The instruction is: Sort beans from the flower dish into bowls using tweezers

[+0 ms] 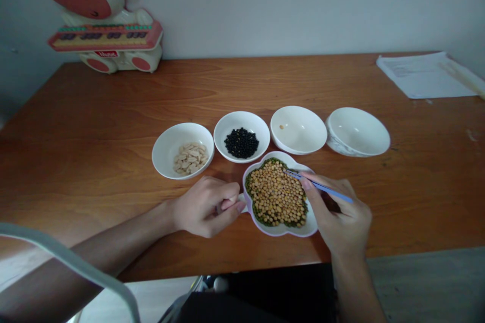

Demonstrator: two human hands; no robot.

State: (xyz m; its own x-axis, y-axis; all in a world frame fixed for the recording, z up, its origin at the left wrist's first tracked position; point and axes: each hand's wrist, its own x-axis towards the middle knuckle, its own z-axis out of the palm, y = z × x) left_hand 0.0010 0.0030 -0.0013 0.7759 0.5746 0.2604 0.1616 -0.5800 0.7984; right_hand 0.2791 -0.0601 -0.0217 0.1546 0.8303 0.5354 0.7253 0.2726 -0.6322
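Observation:
A flower-shaped dish (312, 223) holds yellow beans (278, 194) with green ones around their edge. My left hand (212, 206) is closed on the dish's short handle (244, 203). Blue tweezers (329, 190) are pinched in my right hand (339, 212), their tips over the beans at the dish's upper right. Behind the dish stand white bowls: one (161, 154) with pale flat seeds (190, 158), one (242, 118) with black beans (241, 143), one (303, 133) with a single small yellowish bean (281, 127), and one (358, 131) with nothing visible inside.
A toy animal with a keyboard (106, 35) stands at the back left of the wooden table (235, 81). Papers (424, 75) lie at the back right. A pale curved tube (76, 262) crosses the lower left, in front of my left forearm.

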